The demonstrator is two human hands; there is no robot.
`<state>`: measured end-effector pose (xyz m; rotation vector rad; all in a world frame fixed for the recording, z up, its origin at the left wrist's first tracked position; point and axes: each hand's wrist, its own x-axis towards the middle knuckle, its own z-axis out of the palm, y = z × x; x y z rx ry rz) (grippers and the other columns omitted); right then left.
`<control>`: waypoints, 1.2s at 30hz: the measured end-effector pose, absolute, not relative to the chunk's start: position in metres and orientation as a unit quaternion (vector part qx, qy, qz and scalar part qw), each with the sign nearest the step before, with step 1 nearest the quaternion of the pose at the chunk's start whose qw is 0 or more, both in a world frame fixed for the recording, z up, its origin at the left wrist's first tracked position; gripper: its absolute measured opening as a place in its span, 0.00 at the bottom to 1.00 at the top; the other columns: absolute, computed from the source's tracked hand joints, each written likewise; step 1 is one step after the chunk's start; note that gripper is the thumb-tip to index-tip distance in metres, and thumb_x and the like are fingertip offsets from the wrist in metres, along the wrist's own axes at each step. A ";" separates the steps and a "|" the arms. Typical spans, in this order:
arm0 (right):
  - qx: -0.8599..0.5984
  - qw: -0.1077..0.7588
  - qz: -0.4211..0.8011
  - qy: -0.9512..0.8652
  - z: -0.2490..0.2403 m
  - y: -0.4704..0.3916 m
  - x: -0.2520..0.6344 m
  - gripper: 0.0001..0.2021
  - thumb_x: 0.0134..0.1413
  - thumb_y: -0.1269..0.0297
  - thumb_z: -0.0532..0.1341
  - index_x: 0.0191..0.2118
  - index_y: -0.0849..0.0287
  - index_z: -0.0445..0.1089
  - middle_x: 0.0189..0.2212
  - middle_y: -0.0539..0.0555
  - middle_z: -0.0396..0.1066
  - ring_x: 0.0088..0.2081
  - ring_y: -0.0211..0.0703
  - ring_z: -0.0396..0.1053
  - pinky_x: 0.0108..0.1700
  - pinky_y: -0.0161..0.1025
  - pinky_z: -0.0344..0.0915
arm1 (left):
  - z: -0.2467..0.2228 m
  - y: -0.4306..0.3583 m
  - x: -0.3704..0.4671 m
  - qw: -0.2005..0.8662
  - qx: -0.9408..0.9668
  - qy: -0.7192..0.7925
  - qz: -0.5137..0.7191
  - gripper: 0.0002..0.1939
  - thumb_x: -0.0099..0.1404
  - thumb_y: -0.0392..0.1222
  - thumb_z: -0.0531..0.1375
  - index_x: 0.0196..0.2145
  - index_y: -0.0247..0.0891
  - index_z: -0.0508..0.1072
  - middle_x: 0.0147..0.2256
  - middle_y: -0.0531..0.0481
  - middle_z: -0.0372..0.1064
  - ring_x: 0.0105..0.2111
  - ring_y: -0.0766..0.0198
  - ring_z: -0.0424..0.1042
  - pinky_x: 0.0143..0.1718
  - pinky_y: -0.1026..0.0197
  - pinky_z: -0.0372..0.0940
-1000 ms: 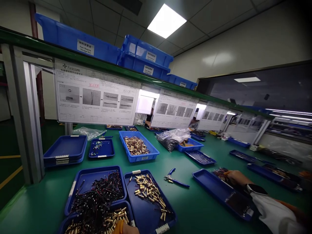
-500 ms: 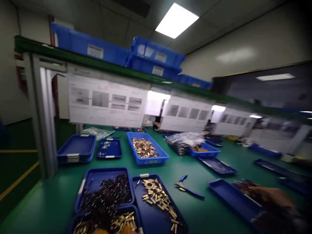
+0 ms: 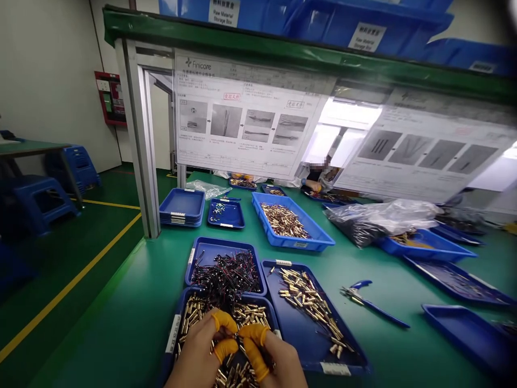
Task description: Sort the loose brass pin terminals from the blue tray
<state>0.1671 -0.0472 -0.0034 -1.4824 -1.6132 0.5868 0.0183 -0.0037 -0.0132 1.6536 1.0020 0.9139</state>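
"Finicare" heads the hanging sheet (image 3: 246, 116) ("Raw Material Storage Box" labels the bin (image 3: 194, 8)).

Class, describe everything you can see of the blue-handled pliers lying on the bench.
The pliers are small, with blue handles and a grey metal head. They lie flat on the green bench top, head to the left, handles spread slightly apart. Nothing touches them; they rest between two blue trays, right of the hands.

My fingertips (image 3: 224, 322) wear matt orange rubber cots — at twelve o'clock, shiny brass pins (image 3: 238, 313) in a smooth blue plastic tray (image 3: 174, 334).
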 end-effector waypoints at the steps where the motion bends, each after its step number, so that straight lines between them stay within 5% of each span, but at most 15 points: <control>1: -0.593 0.413 0.235 -0.650 -0.002 -0.048 0.167 0.07 0.49 0.70 0.55 0.30 0.59 0.71 0.26 0.55 0.75 0.26 0.44 0.69 0.28 0.33 0.63 | -0.011 -0.004 0.018 0.468 0.686 0.411 0.377 0.08 0.54 0.28 0.57 0.30 0.38 0.71 0.34 0.48 0.70 0.35 0.59 0.69 0.39 0.60 0.65; 15: -0.611 0.337 0.193 -0.690 -0.005 -0.051 0.168 0.10 0.53 0.67 0.51 0.22 0.56 0.60 0.20 0.53 0.66 0.21 0.42 0.62 0.21 0.34 0.53 | -0.007 -0.006 0.015 0.384 0.744 0.376 0.397 0.13 0.55 0.25 0.54 0.33 0.38 0.71 0.35 0.49 0.72 0.37 0.60 0.71 0.40 0.61 0.65; 20: -0.597 0.380 0.242 -0.664 -0.013 -0.054 0.169 0.06 0.51 0.70 0.51 0.26 0.56 0.61 0.21 0.51 0.68 0.22 0.40 0.63 0.22 0.33 0.54 | -0.007 -0.007 0.016 0.392 0.746 0.371 0.390 0.13 0.55 0.25 0.54 0.33 0.38 0.72 0.35 0.48 0.73 0.36 0.60 0.72 0.40 0.60 0.66; 26: -0.569 0.393 0.371 -0.619 -0.016 -0.054 0.163 0.04 0.52 0.71 0.50 0.29 0.54 0.57 0.14 0.41 0.58 0.14 0.33 0.57 0.17 0.29 0.51 | -0.008 -0.009 0.018 0.471 0.720 0.365 0.356 0.15 0.53 0.23 0.53 0.32 0.38 0.73 0.33 0.49 0.74 0.33 0.62 0.72 0.37 0.62 0.67; 30: -0.569 0.407 0.372 -0.610 -0.009 -0.050 0.166 0.03 0.52 0.66 0.54 0.29 0.55 0.58 0.18 0.44 0.62 0.18 0.35 0.62 0.19 0.30 0.56 | -0.012 -0.006 0.019 0.493 0.677 0.391 0.381 0.15 0.52 0.24 0.54 0.32 0.39 0.72 0.32 0.50 0.73 0.35 0.61 0.71 0.39 0.60 0.66; 36: -0.579 0.404 0.364 -0.608 -0.002 -0.046 0.175 0.04 0.51 0.67 0.54 0.28 0.59 0.64 0.24 0.52 0.67 0.24 0.39 0.65 0.24 0.33 0.61 | -0.008 -0.003 0.016 0.487 0.655 0.395 0.421 0.13 0.53 0.26 0.53 0.32 0.40 0.71 0.44 0.49 0.66 0.36 0.62 0.70 0.36 0.62 0.66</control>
